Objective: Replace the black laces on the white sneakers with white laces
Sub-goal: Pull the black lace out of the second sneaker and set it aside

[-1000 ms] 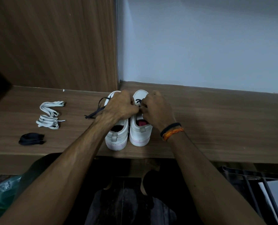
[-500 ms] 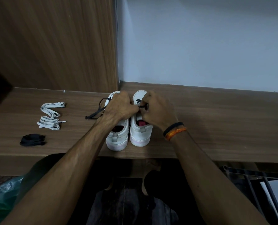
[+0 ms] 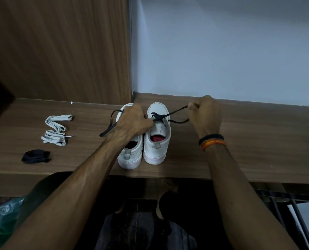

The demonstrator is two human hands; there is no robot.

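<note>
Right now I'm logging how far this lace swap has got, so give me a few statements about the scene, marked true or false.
1. The right hand pinches a black lace pulled out from the right sneaker. True.
2. The left hand lies flat on the wooden shelf. False: it rests over the left sneaker, fingers curled at the lacing.
3. The white laces are threaded into a sneaker. False: they lie loose on the shelf, left of the shoes.
4. A black bundle lies nearer the shelf edge than the white laces. True.
</note>
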